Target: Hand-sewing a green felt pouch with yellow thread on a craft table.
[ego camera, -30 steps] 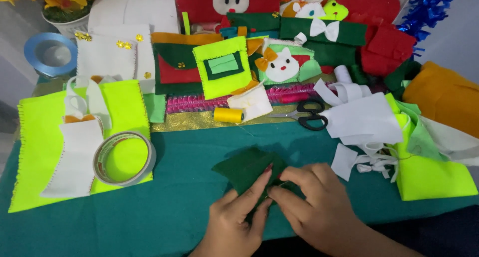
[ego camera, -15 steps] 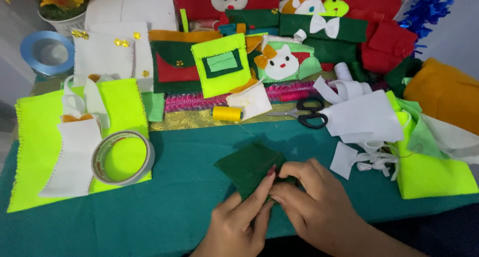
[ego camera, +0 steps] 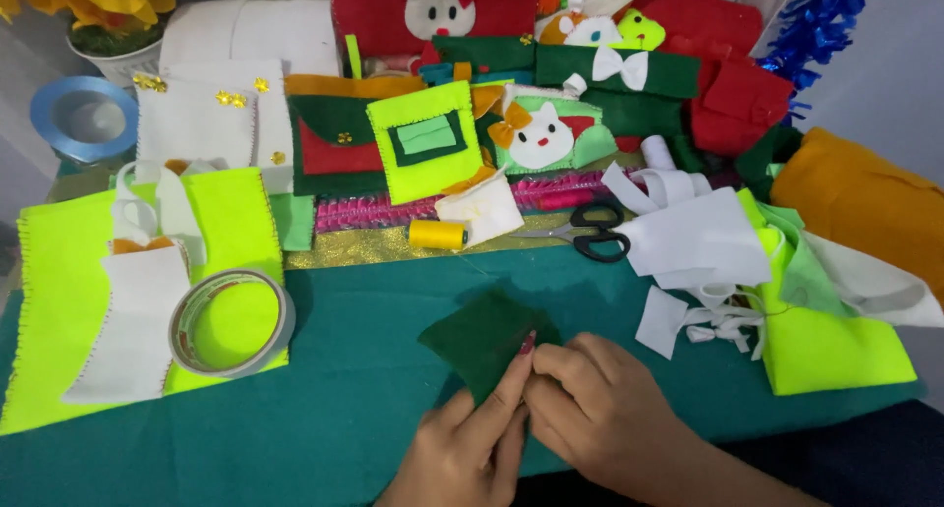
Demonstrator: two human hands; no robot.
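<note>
Fingers of both hands pinch the near edge of a dark green felt piece (ego camera: 482, 335), the left hand (ego camera: 470, 446) with its forefinger laid along the felt, the right hand (ego camera: 600, 414) curled tight just beside it. That felt lies on the teal cloth (ego camera: 374, 409), near the middle of the table. Left of it lies a neon-yellow felt sheet (ego camera: 59, 291) bearing a tape roll (ego camera: 232, 322). Farther off lie black scissors (ego camera: 590, 232) and a yellow thread spool (ego camera: 438, 235).

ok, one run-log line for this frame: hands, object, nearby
left hand: pinching dark green felt piece | right hand: pinching same felt edge | felt: on teal cloth | nearby: scissors, yellow thread spool, tape roll
</note>
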